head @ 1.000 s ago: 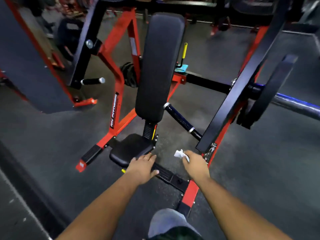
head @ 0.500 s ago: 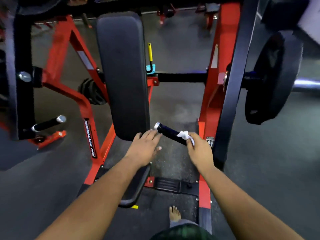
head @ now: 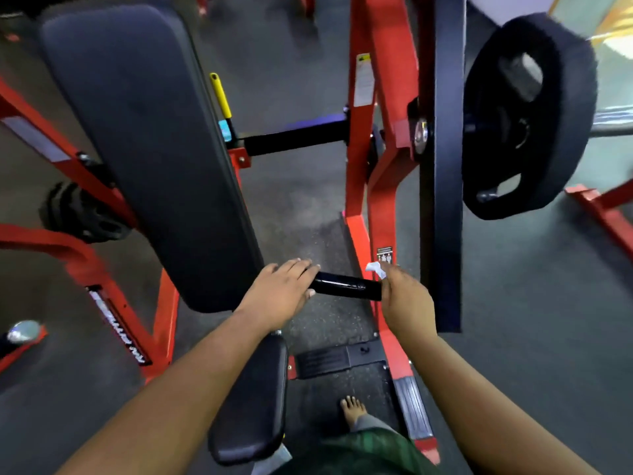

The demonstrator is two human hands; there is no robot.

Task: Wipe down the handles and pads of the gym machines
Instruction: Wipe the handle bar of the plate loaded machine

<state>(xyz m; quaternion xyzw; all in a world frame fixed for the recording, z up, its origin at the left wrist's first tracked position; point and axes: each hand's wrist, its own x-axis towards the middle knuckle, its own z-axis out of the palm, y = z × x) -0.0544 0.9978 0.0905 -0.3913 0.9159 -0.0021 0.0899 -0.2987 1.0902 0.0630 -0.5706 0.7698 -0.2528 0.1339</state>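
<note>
Wiping the short glossy black handle bar [head: 346, 286], which juts out just right of the long black padded backrest [head: 147, 149].

The left hand [head: 279, 289] lies over the bar's free end beside the backrest, fingers nearly straight and together, probably steadying it; the right hand [head: 406, 299] curls around the far end, clamping a crumpled white cloth [head: 376, 269] against it, likely to rub along the grip; the black seat pad [head: 251, 402] below the backrest looks yet unwiped.

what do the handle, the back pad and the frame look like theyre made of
Handle: black, glossy, with a sheen along its top; rubber or plastic grip, cannot tell which.
Back pad: black matte upholstery, likely vinyl over foam, given its soft rounded edges.
Frame: red-painted metal tubing, probably steel, with flat faces and bolted joints.
</note>
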